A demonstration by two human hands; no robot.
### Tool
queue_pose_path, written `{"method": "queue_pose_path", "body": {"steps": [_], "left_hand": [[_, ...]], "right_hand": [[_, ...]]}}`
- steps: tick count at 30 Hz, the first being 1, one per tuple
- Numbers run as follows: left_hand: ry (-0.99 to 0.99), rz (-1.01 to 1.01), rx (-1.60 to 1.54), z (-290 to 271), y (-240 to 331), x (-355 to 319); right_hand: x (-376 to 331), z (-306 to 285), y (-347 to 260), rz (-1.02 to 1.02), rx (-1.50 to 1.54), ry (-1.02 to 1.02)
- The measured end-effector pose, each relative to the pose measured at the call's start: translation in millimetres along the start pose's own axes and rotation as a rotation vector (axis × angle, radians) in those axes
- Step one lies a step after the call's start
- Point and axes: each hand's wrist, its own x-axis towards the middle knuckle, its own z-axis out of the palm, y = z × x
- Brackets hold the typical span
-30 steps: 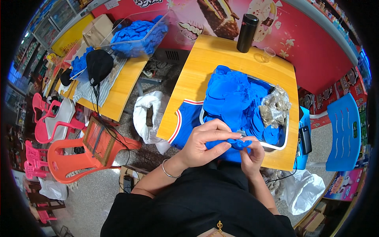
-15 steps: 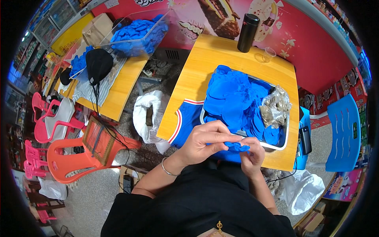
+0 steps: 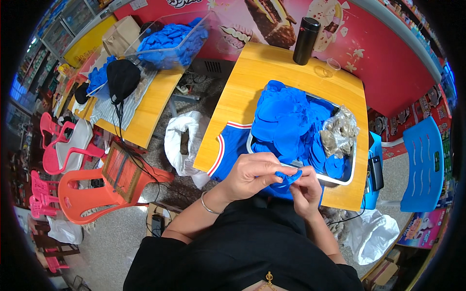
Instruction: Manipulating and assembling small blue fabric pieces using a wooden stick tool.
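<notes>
Between the fingertips of both hands is a small folded piece of blue fabric [image 3: 286, 180], held over the near edge of the table. My left hand [image 3: 253, 174] pinches it from the left, with a silver bangle on that wrist. From the other side my right hand [image 3: 307, 190] grips its edge with thumb and fingers. Just beyond them sits a metal tray [image 3: 348, 180] heaped with flat, rounded blue fabric pieces [image 3: 286, 119]. A clear plastic bag of small brownish things [image 3: 339, 131] rests on the right of the heap.
A blue garment with striped trim [image 3: 232, 150] lies under the tray's left side. A black flask [image 3: 306, 41] and a clear cup [image 3: 331, 68] stand at the table's back. Leftward are a tub of blue pieces [image 3: 170, 46], a white sack [image 3: 182, 150] and an orange chair [image 3: 80, 196].
The blue piece has been turned and opened out somewhat between my fingers. My right hand has shifted slightly down and left, its fingers bent differently.
</notes>
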Motion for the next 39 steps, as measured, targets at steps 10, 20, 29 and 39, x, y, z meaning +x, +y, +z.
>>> {"method": "queue_pose_path", "body": {"steps": [10,20,29,39], "left_hand": [[-0.050,-0.013,0.099,-5.0,9.3,5.9],[-0.073,-0.016,0.090,0.5,10.2,4.6],[-0.024,-0.022,0.019,-0.1,10.0,0.6],[-0.106,-0.119,-0.025,-19.3,13.2,9.7]], "right_hand": [[-9.5,4.4,0.6,0.283,0.396,-0.037],[1.9,-1.9,-1.2,-0.002,-0.075,0.130],[4.7,-4.2,-0.3,-0.071,-0.196,0.120],[-7.1,-7.8,8.0,0.336,0.323,-0.181]]}}
